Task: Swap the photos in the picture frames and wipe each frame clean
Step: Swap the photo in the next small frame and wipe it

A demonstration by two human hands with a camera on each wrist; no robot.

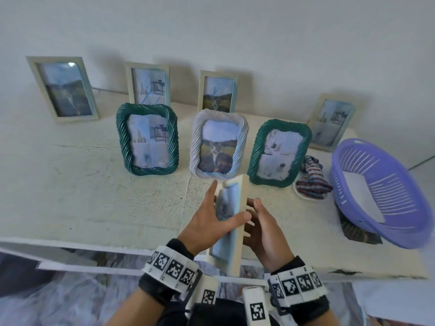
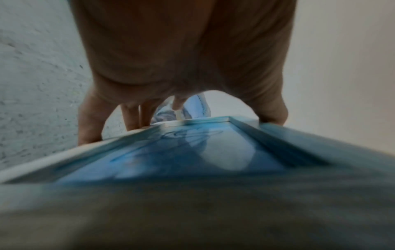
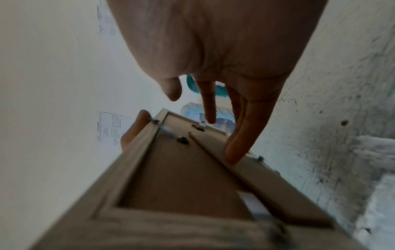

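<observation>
A cream wooden picture frame is held edge-up over the table's front edge, between both hands. My left hand grips it from the glass side, thumb across the near edge and fingers round the far edge. In the left wrist view, the left hand spans the frame, whose glass has blue smears. My right hand lies against the back with straight fingers. The right wrist view shows the brown backing board, its clips and its stand leg. One finger of the right hand presses the leg, and another points at a clip.
Two green twisted frames and a white twisted frame stand mid-table. Several cream frames lean at the back wall. At the right lie a striped cloth and a purple basket holding white paper.
</observation>
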